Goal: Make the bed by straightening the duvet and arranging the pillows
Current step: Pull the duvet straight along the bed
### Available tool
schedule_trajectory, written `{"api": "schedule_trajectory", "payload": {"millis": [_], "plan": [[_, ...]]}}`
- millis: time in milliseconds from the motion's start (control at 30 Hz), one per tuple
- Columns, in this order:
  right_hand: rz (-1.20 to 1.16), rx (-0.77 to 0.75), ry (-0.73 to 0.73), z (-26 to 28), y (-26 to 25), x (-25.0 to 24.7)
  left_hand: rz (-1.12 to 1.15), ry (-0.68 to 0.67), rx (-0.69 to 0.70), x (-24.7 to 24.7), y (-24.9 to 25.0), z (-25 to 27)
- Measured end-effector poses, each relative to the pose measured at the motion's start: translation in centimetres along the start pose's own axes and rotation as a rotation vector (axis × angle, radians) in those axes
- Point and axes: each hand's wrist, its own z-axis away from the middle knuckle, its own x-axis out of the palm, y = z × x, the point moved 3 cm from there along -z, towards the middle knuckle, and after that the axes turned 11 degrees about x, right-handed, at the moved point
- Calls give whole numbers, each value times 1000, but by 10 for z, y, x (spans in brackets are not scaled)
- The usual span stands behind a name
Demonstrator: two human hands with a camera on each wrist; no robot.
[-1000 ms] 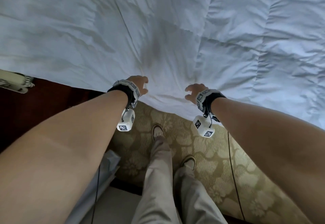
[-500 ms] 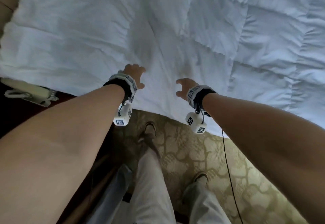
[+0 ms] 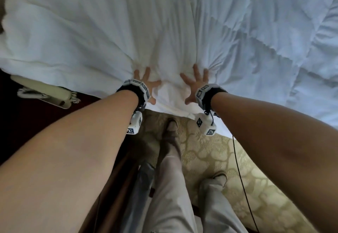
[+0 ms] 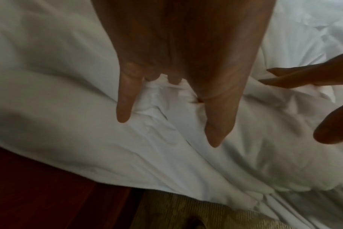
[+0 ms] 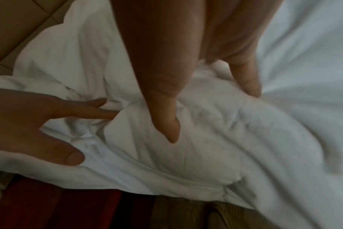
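A white quilted duvet (image 3: 182,22) covers the bed and fills the upper part of the head view. Its near edge hangs over the bedside. My left hand (image 3: 146,83) and right hand (image 3: 195,83) lie side by side on that edge, fingers spread and pressing down. The cloth bunches into folds around the fingertips and puffs up between the hands. In the left wrist view the left hand (image 4: 176,69) has its middle fingers sunk in a fold of duvet (image 4: 166,124). In the right wrist view the right hand (image 5: 186,62) presses into the duvet (image 5: 206,147). No pillow is in view.
A white corded phone (image 3: 45,94) sits on a dark wooden nightstand (image 3: 36,132) at the left, against the bed. My legs (image 3: 173,187) stand on patterned beige carpet (image 3: 219,159), with a thin black cable (image 3: 241,178) hanging at the right. A tan padded headboard (image 5: 20,23) shows at upper left.
Both hands hovered with loosely curled fingers over the duvet edge before. Now they have come down flat with fingers spread onto it, and the cloth has bunched around them.
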Motion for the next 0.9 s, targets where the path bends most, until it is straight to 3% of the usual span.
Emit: {"api": "schedule_trajectory", "payload": {"millis": [67,200,434,634,901], "plan": [[29,-15,-29,3,7,-7,-27,-20,5,-11,11,9],[62,-57,-68,22,29,-21,81,124,56,-47,45,30],[-170,45,4,77,106,-1,112,251,263,-102,135,63],[-356,171,61,135,219,32,90,355,392,-127,255,77],[-494,295,122,224,398,114,-65,270,463,-114,465,97]]}}
